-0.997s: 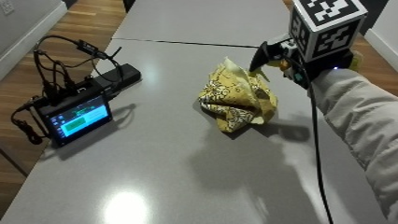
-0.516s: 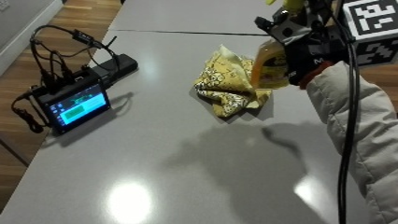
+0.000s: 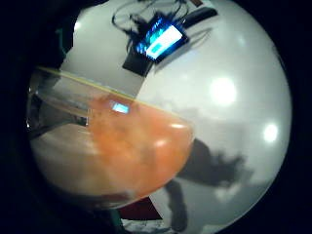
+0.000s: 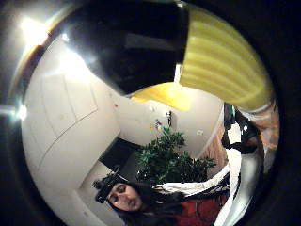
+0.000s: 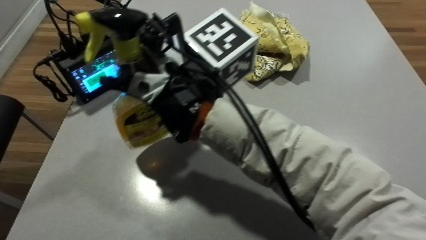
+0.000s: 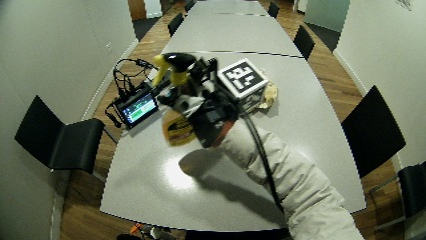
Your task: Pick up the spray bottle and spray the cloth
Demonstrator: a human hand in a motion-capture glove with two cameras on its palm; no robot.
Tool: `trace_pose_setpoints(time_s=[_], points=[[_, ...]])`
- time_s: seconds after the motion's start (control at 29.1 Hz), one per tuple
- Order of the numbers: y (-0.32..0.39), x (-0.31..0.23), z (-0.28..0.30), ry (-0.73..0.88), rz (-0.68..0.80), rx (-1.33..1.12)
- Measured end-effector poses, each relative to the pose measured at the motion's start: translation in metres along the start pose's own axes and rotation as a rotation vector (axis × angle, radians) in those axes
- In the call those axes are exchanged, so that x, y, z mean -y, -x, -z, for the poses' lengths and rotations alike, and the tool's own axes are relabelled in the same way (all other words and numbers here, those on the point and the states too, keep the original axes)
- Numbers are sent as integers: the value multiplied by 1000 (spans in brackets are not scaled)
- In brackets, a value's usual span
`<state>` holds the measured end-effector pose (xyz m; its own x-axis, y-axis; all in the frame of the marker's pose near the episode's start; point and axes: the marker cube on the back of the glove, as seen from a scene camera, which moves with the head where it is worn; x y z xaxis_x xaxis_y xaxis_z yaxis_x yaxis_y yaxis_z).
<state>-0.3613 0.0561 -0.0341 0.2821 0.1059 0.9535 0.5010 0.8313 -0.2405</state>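
Outside view showed that your black-gloved right hand (image 5: 174,100) gripped the clear plastic spray bottle of orange liquid with its yellow-and-black trigger head (image 5: 130,107), lifted above the grey table (image 5: 346,80). The crumpled yellow patterned cloth (image 5: 274,40) lay well apart, behind your hand. You needed to turn the nozzle toward it and bring the bottle nearer before squeezing, keeping spray off the lit screen device (image 5: 93,75) nearby.

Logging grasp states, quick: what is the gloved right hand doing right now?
Right hand: holds the spray bottle raised above the table.
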Motion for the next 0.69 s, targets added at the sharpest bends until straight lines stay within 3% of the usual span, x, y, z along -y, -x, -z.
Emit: trace_pose_setpoints(time_s=[0.17,0.38,0.55,0.69], points=[[-24,9,-57,99,63,1],[-34,4,-81,114,90,-42],[-37,-13,-75,187,31,-44],[-25,-64,-32,238,-1,-19]])
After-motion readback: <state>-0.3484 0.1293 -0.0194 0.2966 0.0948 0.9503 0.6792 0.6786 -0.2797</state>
